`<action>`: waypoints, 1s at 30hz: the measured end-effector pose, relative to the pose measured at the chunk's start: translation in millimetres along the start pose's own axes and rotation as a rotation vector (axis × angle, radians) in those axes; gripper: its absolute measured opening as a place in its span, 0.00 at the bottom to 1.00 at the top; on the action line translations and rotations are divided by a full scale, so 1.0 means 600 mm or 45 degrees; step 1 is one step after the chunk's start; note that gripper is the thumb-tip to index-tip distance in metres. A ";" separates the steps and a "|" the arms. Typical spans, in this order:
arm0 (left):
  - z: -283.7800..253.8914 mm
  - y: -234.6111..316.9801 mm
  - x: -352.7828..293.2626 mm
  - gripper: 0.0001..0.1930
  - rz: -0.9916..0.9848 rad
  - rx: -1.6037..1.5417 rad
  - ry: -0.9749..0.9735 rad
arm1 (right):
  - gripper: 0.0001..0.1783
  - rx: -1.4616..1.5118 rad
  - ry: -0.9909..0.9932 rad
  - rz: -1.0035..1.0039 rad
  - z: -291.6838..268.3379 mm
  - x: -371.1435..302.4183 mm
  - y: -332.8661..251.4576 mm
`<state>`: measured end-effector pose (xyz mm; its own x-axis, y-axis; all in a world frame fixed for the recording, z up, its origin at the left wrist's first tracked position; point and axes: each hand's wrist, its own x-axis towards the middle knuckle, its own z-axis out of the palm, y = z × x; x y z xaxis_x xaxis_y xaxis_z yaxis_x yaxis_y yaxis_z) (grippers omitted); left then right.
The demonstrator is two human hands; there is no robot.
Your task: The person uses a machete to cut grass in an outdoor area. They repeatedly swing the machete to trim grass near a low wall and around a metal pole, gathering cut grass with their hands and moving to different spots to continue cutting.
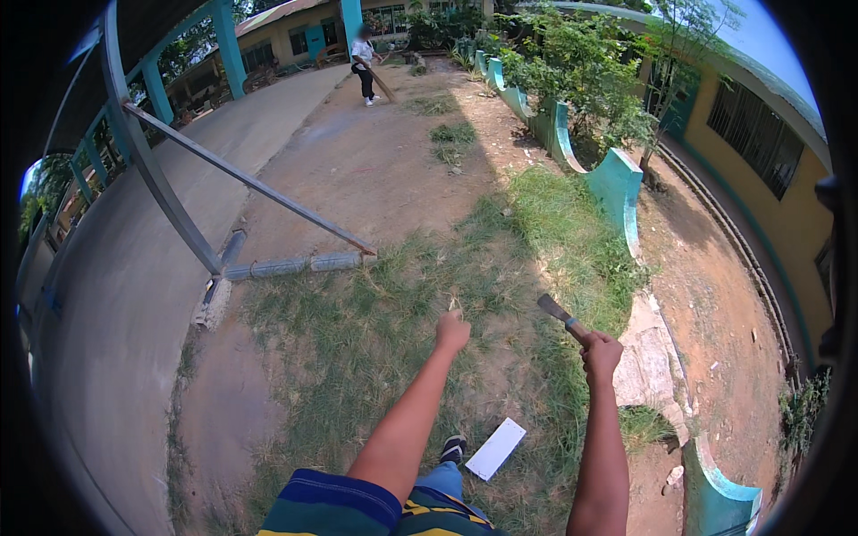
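Grassy schoolyard, right hand gripping a blade tool, left hand fisted around something small.

Over the grass, the right hand grips a knife; the left hand is fisted.

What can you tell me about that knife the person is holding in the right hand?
The knife has a short, flat, dark grey blade that looks like worn metal, broad and blunt at the tip. Its handle is hidden inside the closed right hand, whose fingers wrap it fully. The blade points up and to the left, tilted, raised above the patchy grass. Nothing but the hand touches it. The edge is too small to judge for sharpness.
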<state>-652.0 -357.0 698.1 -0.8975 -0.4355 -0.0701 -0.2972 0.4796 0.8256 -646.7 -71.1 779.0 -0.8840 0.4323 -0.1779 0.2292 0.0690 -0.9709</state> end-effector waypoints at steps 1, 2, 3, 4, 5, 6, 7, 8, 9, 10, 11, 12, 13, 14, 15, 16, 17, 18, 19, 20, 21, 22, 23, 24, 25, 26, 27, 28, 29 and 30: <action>0.010 0.007 0.018 0.24 -0.015 -0.068 -0.015 | 0.13 0.046 0.008 0.012 -0.004 0.002 -0.011; 0.017 0.003 0.027 0.24 -0.048 -0.130 -0.024 | 0.14 0.084 0.002 0.034 -0.003 0.001 -0.017; 0.029 0.005 0.041 0.24 -0.037 -0.145 -0.055 | 0.14 0.077 -0.021 0.032 -0.008 0.009 -0.029; 0.044 0.010 0.052 0.24 -0.029 -0.160 -0.084 | 0.14 0.078 -0.006 0.039 -0.018 0.017 -0.029; 0.057 0.021 0.065 0.24 -0.016 -0.179 -0.107 | 0.14 0.080 0.005 0.039 -0.027 0.030 -0.030; 0.077 0.052 0.062 0.24 -0.019 -0.182 -0.153 | 0.14 0.050 0.098 0.026 -0.046 0.045 -0.023; 0.095 0.082 0.057 0.24 -0.022 -0.183 -0.196 | 0.14 0.069 0.132 0.030 -0.062 0.060 -0.018; 0.101 0.102 0.052 0.24 -0.028 -0.178 -0.224 | 0.13 0.094 0.149 0.034 -0.074 0.069 -0.017; 0.113 0.107 0.055 0.24 -0.014 -0.191 -0.229 | 0.13 0.119 0.167 0.038 -0.083 0.077 -0.017; 0.127 0.111 0.058 0.24 0.001 -0.203 -0.235 | 0.13 0.104 0.174 0.045 -0.091 0.081 -0.017; 0.141 0.119 0.055 0.23 0.018 -0.214 -0.248 | 0.13 0.118 0.174 0.055 -0.100 0.085 -0.018; 0.155 0.129 0.054 0.23 0.008 -0.253 -0.264 | 0.13 0.133 0.176 0.066 -0.111 0.090 -0.019; 0.168 0.139 0.053 0.23 -0.001 -0.290 -0.283 | 0.14 0.150 0.179 0.078 -0.122 0.096 -0.022; 0.179 0.147 0.047 0.23 -0.017 -0.319 -0.304 | 0.14 0.200 0.147 0.079 -0.129 0.099 -0.023; 0.198 0.164 0.033 0.24 0.038 -0.254 -0.321 | 0.14 0.207 0.159 0.079 -0.147 0.107 -0.018; 0.211 0.178 0.020 0.25 0.097 -0.189 -0.337 | 0.15 0.217 0.178 0.103 -0.160 0.113 -0.017; 0.225 0.180 0.021 0.24 0.084 -0.242 -0.349 | 0.15 0.239 0.170 0.092 -0.170 0.120 -0.014; 0.235 0.174 0.023 0.24 0.064 -0.285 -0.350 | 0.14 0.246 0.188 0.109 -0.172 0.123 -0.014; 0.253 0.182 0.012 0.25 0.090 -0.311 -0.334 | 0.14 0.274 0.171 0.110 -0.192 0.129 -0.010; 0.269 0.194 0.001 0.25 0.117 -0.336 -0.308 | 0.14 0.308 0.168 0.127 -0.212 0.140 0.005; 0.294 0.220 -0.027 0.25 0.077 -0.372 -0.373 | 0.14 0.343 0.188 0.170 -0.246 0.145 0.013; 0.317 0.254 -0.060 0.25 0.041 -0.402 -0.432 | 0.13 0.373 0.242 0.200 -0.285 0.154 0.027; 0.335 0.273 -0.086 0.25 0.022 -0.434 -0.446 | 0.11 0.423 0.260 0.222 -0.314 0.159 0.038; 0.356 0.289 -0.113 0.25 0.000 -0.467 -0.458 | 0.11 0.514 0.248 0.264 -0.346 0.163 0.046; 0.384 0.301 -0.139 0.25 -0.025 -0.501 -0.470 | 0.10 0.603 0.235 0.305 -0.382 0.167 0.054; 0.406 0.305 -0.165 0.27 -0.002 -0.492 -0.445 | 0.09 0.679 0.224 0.402 -0.412 0.165 0.060; 0.432 0.313 -0.187 0.27 -0.007 -0.541 -0.456 | 0.09 0.721 0.248 0.463 -0.445 0.172 0.064; 0.460 0.322 -0.212 0.27 -0.012 -0.592 -0.465 | 0.08 0.762 0.273 0.523 -0.477 0.183 0.070; 0.479 0.329 -0.233 0.27 -0.011 -0.639 -0.470 | 0.08 0.811 0.293 0.582 -0.503 0.189 0.073; 0.494 0.335 -0.251 0.26 -0.018 -0.625 -0.487 | 0.07 0.830 0.267 0.584 -0.530 0.190 0.073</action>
<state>-673.2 31.1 708.7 -0.9747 -0.0918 -0.2036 -0.2070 0.0297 0.9779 -607.6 266.9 766.9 -0.6509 0.4542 -0.6083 0.2090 -0.6631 -0.7187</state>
